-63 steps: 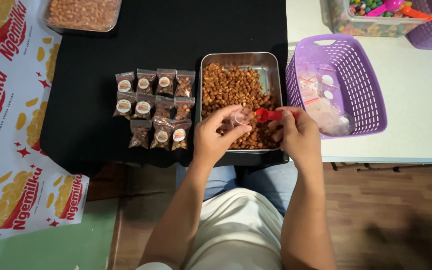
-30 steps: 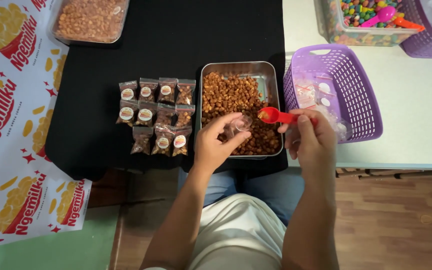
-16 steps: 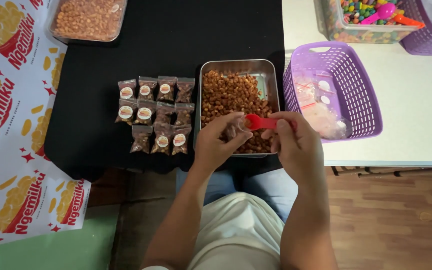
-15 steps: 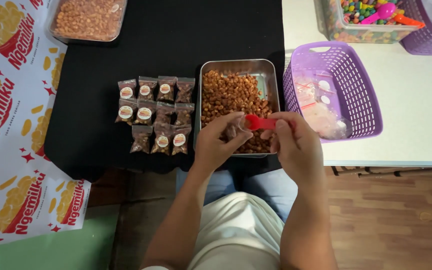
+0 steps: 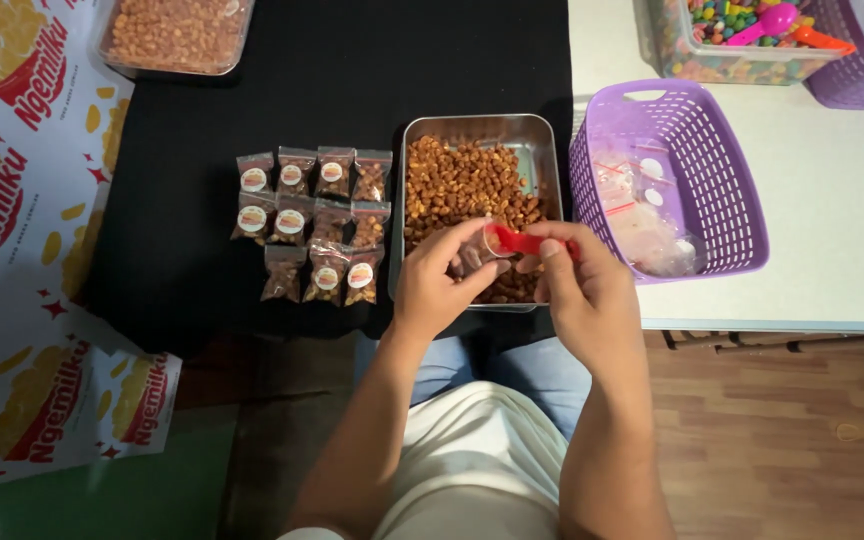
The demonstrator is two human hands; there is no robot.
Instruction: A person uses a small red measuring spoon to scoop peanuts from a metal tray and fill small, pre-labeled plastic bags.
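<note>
Red plastic scoop [image 5: 518,241] pinched in right hand [image 5: 587,290], tipped toward small clear bag [image 5: 472,258] gripped by left hand [image 5: 439,285] above centre-frame steel tray [image 5: 548,135], catching spills.

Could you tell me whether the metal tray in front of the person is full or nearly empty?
Largely full: brown snack pieces cover most of the metal tray, with bare metal showing only at its top right corner.

A small clear plastic pouch [image 5: 472,258] is pinched upright, its mouth up, over the near end of a rectangular metal tray [image 5: 547,135] heaped with brown coated nuts [image 5: 457,185]. A red plastic scoop [image 5: 517,241] lies almost level, its bowl right at the pouch's mouth and its handle pointing right. The pouch's contents cannot be made out.
</note>
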